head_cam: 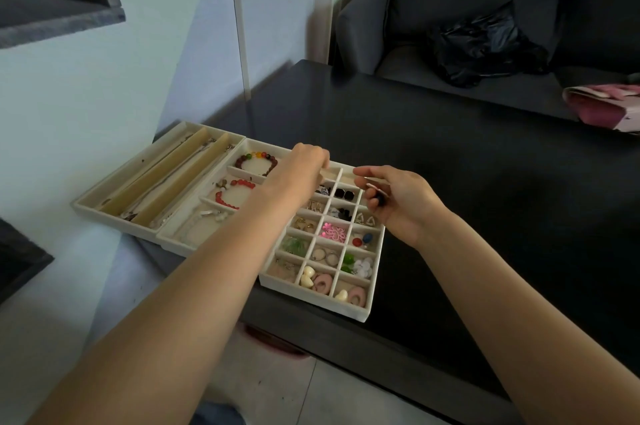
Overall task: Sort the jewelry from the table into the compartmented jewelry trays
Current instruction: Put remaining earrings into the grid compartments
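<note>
Three cream trays lie side by side on the dark table (485, 182). The grid tray (376, 272) holds earrings and rings in many small cells. In the middle tray (172, 240) lie bead bracelets (229, 196), and in the long-slot tray (100, 194) thin chains. My left hand (303, 166) reaches over the far cells of the grid tray with its fingers curled down; what its fingertips hold is hidden. My right hand (394, 197) hovers over the tray's far right corner and pinches a small dark earring (378, 196) with a pale part.
A dark sofa stands behind the table with a black plastic bag (485, 43) on its seat. A pink and white packet (606, 105) lies at the far right. The trays overhang the table's left edge, above a pale floor.
</note>
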